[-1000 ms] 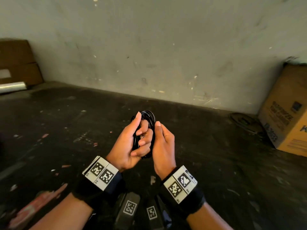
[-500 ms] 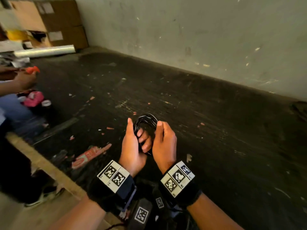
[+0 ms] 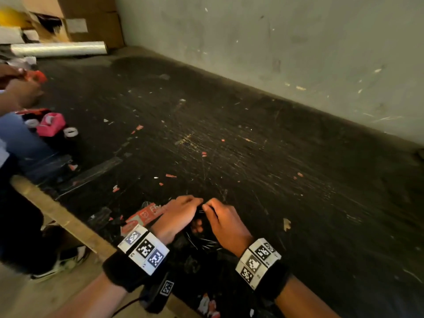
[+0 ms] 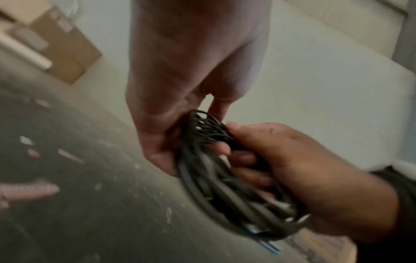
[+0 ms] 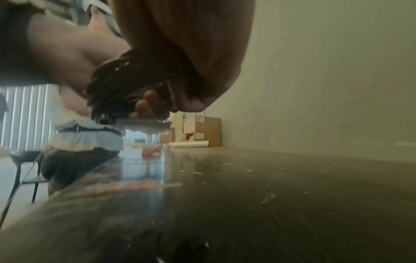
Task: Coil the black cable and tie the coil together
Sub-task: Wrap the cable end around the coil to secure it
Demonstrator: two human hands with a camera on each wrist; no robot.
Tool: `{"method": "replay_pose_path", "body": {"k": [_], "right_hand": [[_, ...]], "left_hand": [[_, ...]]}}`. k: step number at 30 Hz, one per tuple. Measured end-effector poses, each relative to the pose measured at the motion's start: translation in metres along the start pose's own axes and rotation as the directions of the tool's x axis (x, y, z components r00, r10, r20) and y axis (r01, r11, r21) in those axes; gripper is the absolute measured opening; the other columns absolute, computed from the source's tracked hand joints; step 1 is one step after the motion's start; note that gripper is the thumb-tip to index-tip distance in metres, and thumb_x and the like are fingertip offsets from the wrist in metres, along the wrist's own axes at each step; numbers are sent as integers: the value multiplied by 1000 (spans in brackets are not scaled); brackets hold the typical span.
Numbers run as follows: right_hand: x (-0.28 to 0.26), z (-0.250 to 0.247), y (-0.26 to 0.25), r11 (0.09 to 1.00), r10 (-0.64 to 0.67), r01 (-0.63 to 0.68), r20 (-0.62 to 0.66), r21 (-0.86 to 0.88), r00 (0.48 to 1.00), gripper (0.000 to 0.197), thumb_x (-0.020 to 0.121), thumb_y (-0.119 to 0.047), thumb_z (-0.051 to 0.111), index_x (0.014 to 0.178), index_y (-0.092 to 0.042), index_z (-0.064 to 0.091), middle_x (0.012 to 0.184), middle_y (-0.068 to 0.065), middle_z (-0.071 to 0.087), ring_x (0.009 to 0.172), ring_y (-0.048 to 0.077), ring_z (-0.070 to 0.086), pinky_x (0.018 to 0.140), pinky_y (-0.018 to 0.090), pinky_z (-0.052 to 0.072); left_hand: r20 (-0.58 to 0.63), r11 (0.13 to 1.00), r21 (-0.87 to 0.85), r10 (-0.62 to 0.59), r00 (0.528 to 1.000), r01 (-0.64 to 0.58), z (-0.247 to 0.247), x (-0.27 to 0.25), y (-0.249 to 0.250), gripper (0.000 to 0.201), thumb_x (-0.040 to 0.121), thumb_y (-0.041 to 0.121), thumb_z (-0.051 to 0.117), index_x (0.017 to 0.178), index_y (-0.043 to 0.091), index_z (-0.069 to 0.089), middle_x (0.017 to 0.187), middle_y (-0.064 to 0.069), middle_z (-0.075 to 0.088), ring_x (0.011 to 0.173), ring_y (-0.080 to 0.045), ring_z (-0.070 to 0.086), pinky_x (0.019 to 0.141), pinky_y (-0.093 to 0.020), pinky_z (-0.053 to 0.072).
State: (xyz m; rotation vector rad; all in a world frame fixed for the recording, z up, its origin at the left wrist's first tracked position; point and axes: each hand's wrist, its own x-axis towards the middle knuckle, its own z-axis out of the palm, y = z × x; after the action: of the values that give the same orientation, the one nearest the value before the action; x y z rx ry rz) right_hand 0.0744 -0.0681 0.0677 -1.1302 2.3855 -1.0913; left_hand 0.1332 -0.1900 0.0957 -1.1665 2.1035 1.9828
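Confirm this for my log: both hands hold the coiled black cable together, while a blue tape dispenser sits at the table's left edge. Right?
Not quite. The tape dispenser is pink, not blue, as the head view shows. The rest stands: left hand and right hand hold the coiled black cable together.

Hands (image 3: 202, 216) lowered coil (image 4: 225, 178) tableward

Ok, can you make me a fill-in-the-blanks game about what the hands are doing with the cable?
1. The cable is wound into a ____.
2. It is held by ____ hands, the left hand and the right hand.
3. The cable's colour is ____.
4. Behind the table stands a grey ____.

Missing words: coil; both; black; wall
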Motion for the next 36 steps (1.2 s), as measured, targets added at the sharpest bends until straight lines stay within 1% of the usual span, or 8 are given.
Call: {"method": "replay_pose_path", "body": {"k": [5, 9, 14, 19, 22, 24, 28, 36], "right_hand": [[1, 17, 1, 985, 140, -141, 11, 104, 990, 20, 98, -31, 41, 96, -18, 56, 77, -3, 62, 66, 6, 59, 63, 31, 51], [0, 20, 21, 851, 427, -403, 4, 335, 904, 44, 97, -42, 38, 83, -12, 66, 73, 7, 67, 65, 11, 65, 64, 29, 54], [-2, 25, 49, 804, 557, -511, 82, -302, 827, 43, 86, -54, 53, 67, -15, 60, 74, 6, 63, 72, 22, 64, 72, 38, 55], [3, 37, 45, 708, 649, -509, 164, -490, 743, 37, 79, -42, 65, 98, -11, 61, 105, 11, 66, 97, 30, 65, 78, 37, 52], [4, 30, 48, 759, 618, -526, 172, -384, 767, 17, 79, -24, 63, 90, -11, 67, 97, 13, 69, 93, 31, 67, 81, 37, 55], [2, 17, 50, 810, 571, -521, 153, -271, 807, 9, 78, -15, 62, 78, -11, 70, 79, 9, 70, 80, 27, 70, 78, 38, 57], [-5, -14, 32, 912, 401, -396, 34, -104, 915, 9, 80, -11, 67, 88, -11, 72, 80, 4, 71, 74, 8, 63, 74, 25, 52], [-42, -63, 21, 950, 192, -213, -114, -228, 975, 5, 78, -8, 66, 77, -13, 68, 73, -6, 59, 70, 10, 56, 68, 30, 48]], "left_hand": [[47, 996, -28, 86, 995, -85, 3, 17, -19, 26, 90, 20, 52, 83, 2, 69, 70, -5, 61, 67, -14, 56, 59, -29, 42], [-54, 996, -45, 80, 995, -82, -9, 37, -36, 29, 77, 28, 69, 53, 16, 62, 58, -1, 60, 61, -16, 58, 56, -30, 40], [-114, 992, -2, 124, 986, -125, -26, 50, -44, 32, 72, 19, 71, 43, 15, 57, 43, 4, 54, 51, -12, 52, 60, -35, 42], [-19, 980, 22, 197, 980, -196, -24, 54, -49, 25, 73, 15, 71, 49, 13, 63, 51, 2, 60, 58, -9, 56, 67, -31, 44], [85, 958, 90, 266, 960, -274, -19, 49, -48, 17, 75, 12, 71, 58, 11, 68, 61, 0, 65, 65, 2, 59, 80, -22, 38], [159, 947, 100, 287, 945, -305, -12, 49, -50, 21, 74, 11, 71, 55, 17, 68, 56, 3, 64, 59, 3, 58, 73, -12, 38], [280, 934, 74, 317, 906, -349, 12, 49, -49, 22, 71, 13, 73, 53, 26, 69, 56, 7, 66, 59, -3, 59, 68, -27, 46], [474, 911, -49, 381, 794, -409, 56, 21, -22, 19, 83, 22, 68, 64, 20, 69, 55, 11, 64, 52, 6, 55, 55, -14, 41]]}}
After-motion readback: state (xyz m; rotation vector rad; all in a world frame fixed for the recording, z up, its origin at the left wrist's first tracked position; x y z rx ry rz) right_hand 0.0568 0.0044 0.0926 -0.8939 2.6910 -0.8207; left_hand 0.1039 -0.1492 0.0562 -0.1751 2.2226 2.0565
